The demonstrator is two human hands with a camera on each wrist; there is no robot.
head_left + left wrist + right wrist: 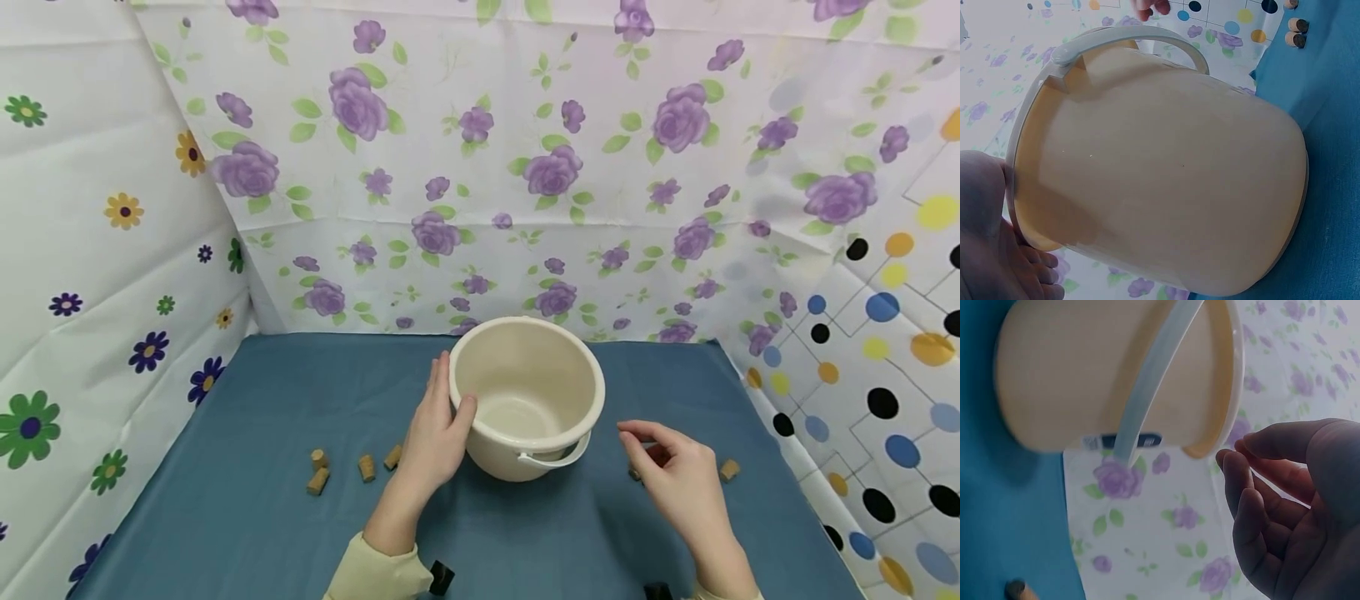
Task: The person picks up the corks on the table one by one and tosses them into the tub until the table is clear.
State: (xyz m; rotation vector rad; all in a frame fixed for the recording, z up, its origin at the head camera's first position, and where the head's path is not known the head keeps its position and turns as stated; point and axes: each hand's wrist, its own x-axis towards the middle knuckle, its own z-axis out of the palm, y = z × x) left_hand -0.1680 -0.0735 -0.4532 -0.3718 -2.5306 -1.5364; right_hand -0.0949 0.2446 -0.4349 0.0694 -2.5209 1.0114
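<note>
At the left side there is a white flowered cloth, and it meets a rose cloth, which stands along 12 o'clock behind the blue surface. On the left part of this surface lie four small brown corks, at about 8 o'clock from the bucket; two of them are close together, and the rightmost one is just beside the left hand. This hand has its fingers stretched almost straight along the outer side of the rim, and its thumb lies at the rim too; it touches the bucket at 9 o'clock and does not close around it. Below it, a pale sleeve comes from 7 o'clock. The cream bucket stands upright near the middle of the surface, toward its back edge, and its handle hangs down at the 5 o'clock side. To the right, at 4 o'clock from the bucket and apart from it, is the right hand; its fingers are loosely bent, the thumb near the index fingertip, and I see nothing held there. One more cork is partly hidden by this hand, and a farther cork lies at 3 o'clock from it. The last thing rightward is a dotted cloth.
</note>
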